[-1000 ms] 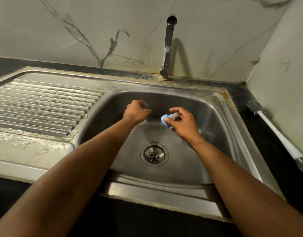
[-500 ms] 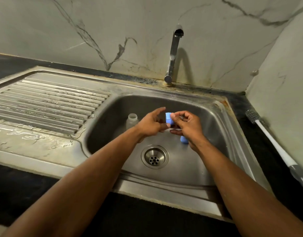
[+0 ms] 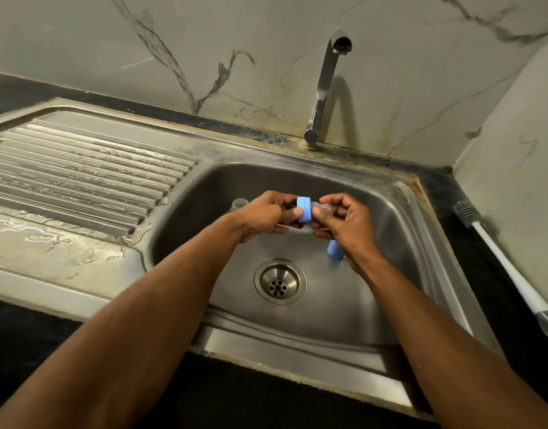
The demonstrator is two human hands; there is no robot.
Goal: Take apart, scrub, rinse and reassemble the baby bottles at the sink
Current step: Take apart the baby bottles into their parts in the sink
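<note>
Marble-patterned wall panels stand behind a steel sink (image 3: 415, 230) that is set into a dark worktop, and the tap (image 3: 323, 88) at the far edge of the basin gives no water at this moment. Both hands meet above the middle of the basin, a little beyond the drain (image 3: 280, 281). The left hand (image 3: 266, 215) pinches a blue collar ring (image 3: 304, 209) with thumb and curled fingers, and the right hand (image 3: 343, 222) grips the clear teat (image 3: 323, 208) that sticks out of the ring toward the right. The two hands hold the piece from opposite sides, probably so that the teat can be pulled or pushed out of the ring; this looks like the taking-apart step. Holding it over the basin means that a dropped part falls into the sink and not on the floor.

A clear bottle body (image 3: 240, 203) stands on the basin floor near the left wall, just behind the left hand, with only its open neck showing. A second blue part (image 3: 334, 250) lies on the basin floor under the right wrist; whether it is a cap or another ring cannot be told. A bottle brush (image 3: 501, 258) with a white handle lies on the worktop along the right edge, ready for scrubbing. The draining board (image 3: 80, 168) at the left is wet.
</note>
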